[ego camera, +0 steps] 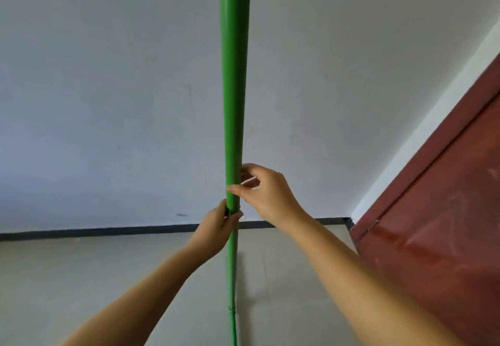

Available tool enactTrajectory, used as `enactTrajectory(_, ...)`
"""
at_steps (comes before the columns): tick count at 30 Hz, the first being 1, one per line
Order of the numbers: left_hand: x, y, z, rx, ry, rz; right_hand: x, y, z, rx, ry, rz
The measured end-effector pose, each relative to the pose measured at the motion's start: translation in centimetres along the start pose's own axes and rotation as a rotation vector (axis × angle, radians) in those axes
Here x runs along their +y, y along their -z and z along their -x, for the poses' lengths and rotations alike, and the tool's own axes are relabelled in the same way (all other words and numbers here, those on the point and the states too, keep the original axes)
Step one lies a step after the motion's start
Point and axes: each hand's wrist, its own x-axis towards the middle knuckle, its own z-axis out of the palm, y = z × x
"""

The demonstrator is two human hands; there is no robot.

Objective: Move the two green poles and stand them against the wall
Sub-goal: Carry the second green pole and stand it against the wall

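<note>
Upright at centre, a green pole (234, 88) is held before the white wall (108, 102). Lower down, it is gripped by the left hand (216, 230), fingers wrapped round; just above, it is pinched by the right hand (266, 192), beside a red door (438, 224).

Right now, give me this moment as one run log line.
green pole upright, in front of wall | left hand gripping below | right hand gripping above | second pole not distinguishable
</note>
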Motion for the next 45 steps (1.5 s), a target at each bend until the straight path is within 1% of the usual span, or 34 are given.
enactTrajectory(2, 2.1, -1.5, -2.0, 0.137, 0.105, 0.049, 1.0, 2.2, -3.4, -0.153, 0.046, 0.039)
enactTrajectory(3, 2.3, -1.5, -2.3, 0.14, 0.127, 0.062, 1.1, 2.3, -4.0, -0.161, 0.055, 0.062)
enactTrajectory(7, 4.7, -3.1, -5.3, 0.307, 0.239, 0.114, 2.2, 4.7, -8.8, -0.327, 0.153, 0.118)
enactTrajectory(16, 5.7, -4.1, -11.0, 0.523, 0.321, 0.183, 4.1, 6.0, -16.5, -0.515, 0.289, 0.137)
enactTrajectory(18, 5.6, -4.1, -12.2, 0.55, 0.328, 0.182, 4.3, 6.2, -18.0, -0.556, 0.325, 0.151)
enactTrajectory(24, 4.9, -3.2, -15.0, 0.564, 0.328, 0.173, 4.6, 6.1, -22.3, -0.721, 0.398, 0.183)
enactTrajectory(27, 4.6, -2.5, -16.1, 0.583, 0.328, 0.183, 4.1, 5.6, -24.4, -0.77, 0.433, 0.215)
enactTrajectory(34, 4.7, -1.5, -16.5, 0.702, 0.406, 0.165, 3.4, 3.4, -27.0, -0.915, 0.58, 0.183)
enactTrajectory(38, 4.4, 0.5, -15.8, 0.72, 0.468, 0.097, 2.6, 1.0, -27.6, -0.952, 0.669, 0.147)
enactTrajectory(41, 3.8, 1.4, -15.1, 0.781, 0.527, 0.091, 1.9, -0.8, -27.5, -0.984, 0.729, 0.135)
enactTrajectory(45, 3.3, 2.6, -14.8, 0.875, 0.574, 0.131, 0.7, -2.8, -27.7, -0.985, 0.76, 0.131)
